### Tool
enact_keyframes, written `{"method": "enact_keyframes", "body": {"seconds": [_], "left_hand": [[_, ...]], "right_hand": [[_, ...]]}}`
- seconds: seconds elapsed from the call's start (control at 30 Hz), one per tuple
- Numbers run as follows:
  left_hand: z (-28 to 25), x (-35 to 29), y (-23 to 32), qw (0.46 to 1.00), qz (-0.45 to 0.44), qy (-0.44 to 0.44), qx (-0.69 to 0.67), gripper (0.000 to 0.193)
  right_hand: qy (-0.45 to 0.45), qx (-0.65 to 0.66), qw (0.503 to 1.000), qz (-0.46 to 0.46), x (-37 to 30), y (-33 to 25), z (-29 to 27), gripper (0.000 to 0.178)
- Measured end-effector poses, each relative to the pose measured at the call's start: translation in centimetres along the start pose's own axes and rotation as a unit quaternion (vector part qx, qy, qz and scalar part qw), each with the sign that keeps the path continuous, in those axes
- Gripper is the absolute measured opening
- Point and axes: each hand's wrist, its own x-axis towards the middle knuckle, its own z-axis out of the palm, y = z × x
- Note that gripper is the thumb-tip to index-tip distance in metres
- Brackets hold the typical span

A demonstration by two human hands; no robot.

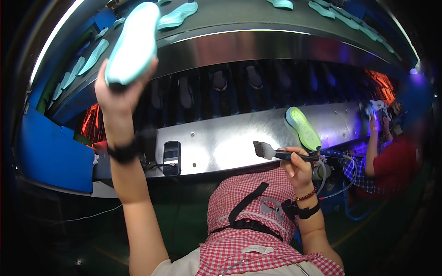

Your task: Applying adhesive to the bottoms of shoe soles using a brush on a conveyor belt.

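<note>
My left hand (120, 94) is raised at the upper left, closed around the heel end of a mint shoe sole (134, 43). The sole's broad face looks bright white, and it is held up in front of the belt. My right hand (298, 169) grips the dark handle of a brush (265, 150) above the metal ledge's front edge. Its bristles point left and touch nothing that I can make out. Just beyond that hand, a yellow-green shoe sole (304, 128) lies on the metal ledge (221, 142).
A dark conveyor belt (239, 17) at the back carries several mint soles (178, 15). Below it, more soles (218, 80) sit in shadow. A phone (172, 158) with a cable lies on the ledge. At the right, a person in a red top (396, 161) works nearby.
</note>
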Motion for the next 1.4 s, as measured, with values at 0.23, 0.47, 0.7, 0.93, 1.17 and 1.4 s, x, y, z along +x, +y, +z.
{"method": "enact_keyframes", "body": {"seconds": [0.23,0.47,0.7,0.93,1.17,1.4], "left_hand": [[-4.7,14.0,-0.1,0.886,0.175,0.286,0.321,0.077],[-2.6,13.6,-3.8,0.462,0.217,0.123,0.851,0.047],[-4.5,9.1,-4.0,0.494,0.532,0.103,0.680,0.022],[-4.8,-1.4,-4.6,0.992,-0.027,0.075,0.101,0.038],[-12.2,-13.8,-15.1,0.979,-0.180,-0.011,-0.099,0.082],[-6.4,-17.7,-23.6,0.925,-0.311,0.056,-0.210,0.088]], "right_hand": [[0.055,-0.017,0.997,0.057,0.0,1.1,-0.2,0.022],[0.113,-0.049,0.992,0.038,-0.7,0.6,1.0,0.026],[0.071,-0.426,0.876,-0.215,-0.9,0.6,2.1,0.025],[-0.075,-0.667,0.597,-0.439,0.2,0.3,2.8,0.024],[0.018,-0.548,0.792,-0.270,0.2,1.0,2.2,0.026],[0.074,-0.213,0.970,0.093,2.0,3.2,2.0,0.018]]}}
